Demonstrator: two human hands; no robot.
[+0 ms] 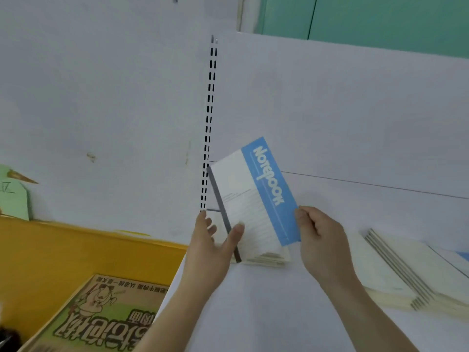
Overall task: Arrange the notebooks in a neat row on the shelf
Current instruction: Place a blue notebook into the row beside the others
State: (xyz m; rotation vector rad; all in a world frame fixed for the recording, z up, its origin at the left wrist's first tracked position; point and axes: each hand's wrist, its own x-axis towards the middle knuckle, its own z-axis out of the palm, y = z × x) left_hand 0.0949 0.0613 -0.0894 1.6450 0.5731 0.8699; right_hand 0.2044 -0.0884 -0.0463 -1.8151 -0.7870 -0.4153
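Note:
A small stack of notebooks (253, 196) stands tilted on the white shelf (279, 301), leaning back toward the rear panel; the front cover is cream with a blue band reading "Notebook" and a grey spine on the left. My left hand (215, 240) holds the stack at its spine side, thumb across the front cover, fingers behind. My right hand (317, 235) pinches the blue right edge of the front notebook. To the right, a flat pile of notebooks (406, 275) lies on the shelf with grey spines showing.
A slotted metal upright (209, 123) runs up the back panel just left of the stack. A yellow shelf section (76, 250) at lower left holds a green comic-style book (101, 313). A pale green tag (12, 194) stands at far left.

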